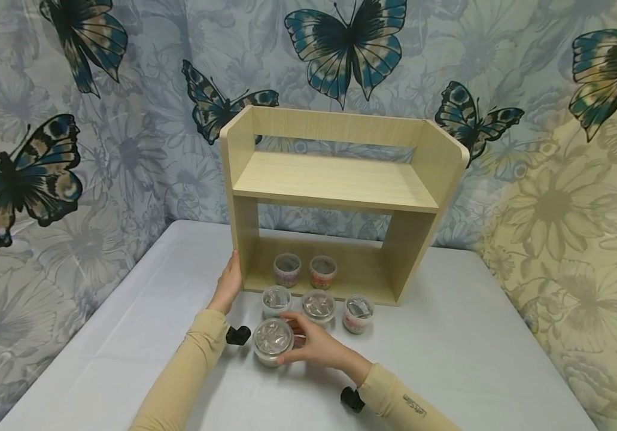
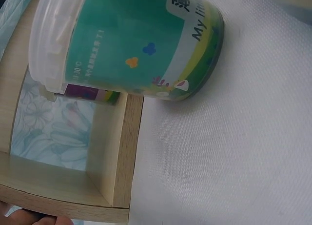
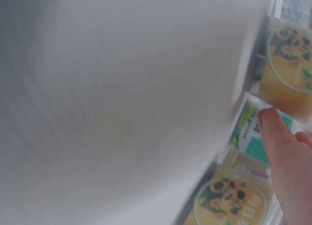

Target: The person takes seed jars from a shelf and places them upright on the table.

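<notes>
1. One lidded tub (image 1: 273, 342) is pinched at its side by the right hand (image 1: 316, 347), low over the white surface (image 1: 448, 335); it could be dropped if this one-sided grip were loosened.
2. One shelf unit (image 1: 335, 176) is touched at its left side panel (image 1: 246, 224) by the left hand (image 1: 226, 286), which holds nothing; it might be shifted by a hard push.
3. Three row tubs (image 1: 318, 305) are seen just beyond; one could be knocked over by a careless sweep.
4. Two shelved tubs (image 1: 287, 274) are counted on the bottom board.
</notes>
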Demonstrator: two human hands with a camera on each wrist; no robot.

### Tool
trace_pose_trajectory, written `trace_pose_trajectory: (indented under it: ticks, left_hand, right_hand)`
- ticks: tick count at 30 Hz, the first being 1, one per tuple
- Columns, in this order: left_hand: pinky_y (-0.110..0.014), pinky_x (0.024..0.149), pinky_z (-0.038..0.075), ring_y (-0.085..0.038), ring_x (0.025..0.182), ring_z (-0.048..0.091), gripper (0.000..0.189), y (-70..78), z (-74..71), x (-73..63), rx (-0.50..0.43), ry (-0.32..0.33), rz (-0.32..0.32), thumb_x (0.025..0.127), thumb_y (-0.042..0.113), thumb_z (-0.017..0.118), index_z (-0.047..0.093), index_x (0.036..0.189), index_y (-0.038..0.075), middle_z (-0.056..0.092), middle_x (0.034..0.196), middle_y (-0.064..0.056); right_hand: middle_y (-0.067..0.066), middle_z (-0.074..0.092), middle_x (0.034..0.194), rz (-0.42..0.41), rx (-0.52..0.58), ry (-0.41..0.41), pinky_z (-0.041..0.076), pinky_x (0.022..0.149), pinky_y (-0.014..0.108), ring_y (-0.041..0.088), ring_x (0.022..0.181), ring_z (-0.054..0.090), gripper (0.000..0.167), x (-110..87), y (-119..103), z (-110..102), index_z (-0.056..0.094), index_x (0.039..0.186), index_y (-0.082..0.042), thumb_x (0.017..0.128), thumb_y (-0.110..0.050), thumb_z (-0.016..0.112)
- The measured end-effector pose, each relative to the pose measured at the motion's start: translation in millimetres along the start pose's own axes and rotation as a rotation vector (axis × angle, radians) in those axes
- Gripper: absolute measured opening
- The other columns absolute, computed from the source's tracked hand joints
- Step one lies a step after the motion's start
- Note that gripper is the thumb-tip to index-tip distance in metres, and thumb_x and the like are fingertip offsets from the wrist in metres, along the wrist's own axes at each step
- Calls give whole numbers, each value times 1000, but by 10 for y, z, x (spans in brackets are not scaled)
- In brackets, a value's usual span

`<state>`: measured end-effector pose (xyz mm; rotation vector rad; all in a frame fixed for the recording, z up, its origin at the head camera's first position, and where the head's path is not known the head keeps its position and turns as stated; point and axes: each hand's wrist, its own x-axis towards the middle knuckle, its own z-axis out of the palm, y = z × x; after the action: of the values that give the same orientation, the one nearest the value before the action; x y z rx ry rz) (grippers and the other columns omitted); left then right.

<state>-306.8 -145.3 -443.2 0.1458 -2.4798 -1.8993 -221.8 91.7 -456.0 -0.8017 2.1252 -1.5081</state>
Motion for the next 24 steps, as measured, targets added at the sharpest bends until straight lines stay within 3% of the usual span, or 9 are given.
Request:
trace_pose_trajectory:
  ticks: [7, 12, 18, 24]
  left_hand:
    - [-46, 111, 8, -32, 138, 3, 88, 2, 3, 2, 5, 6, -1, 88, 70, 8, 5, 149, 6, 6, 153, -14]
    - [-46, 111, 7, -32, 138, 3, 86, 2, 3, 7, 17, 4, 2, 89, 68, 7, 5, 149, 6, 5, 153, -14]
    - [-44, 111, 7, -30, 138, 3, 84, 6, 2, -3, 34, 8, 17, 90, 67, 6, 5, 149, 7, 5, 153, -13]
    - [-45, 111, 7, -31, 138, 3, 84, 1, 0, 3, 34, 3, 21, 90, 66, 6, 5, 149, 7, 5, 153, -13]
  right_hand:
    - [18, 42, 133, -12, 0, -66, 35, 103, 33, 28, 123, 42, 78, -29, -148, -204, 28, 142, -2, 81, -21, 74]
    - [22, 46, 128, -29, -33, -91, 37, 101, 39, 34, 119, 45, 68, -19, -231, -369, 33, 138, 2, 85, -20, 70]
    - [23, 50, 125, -94, -83, 21, 42, 96, 37, 38, 116, 48, 56, 19, -355, -535, 44, 133, 2, 86, -16, 68]
    - [25, 50, 126, -110, -53, 128, 41, 97, 40, 41, 117, 46, 51, -10, -646, -655, 45, 130, 8, 86, -4, 67]
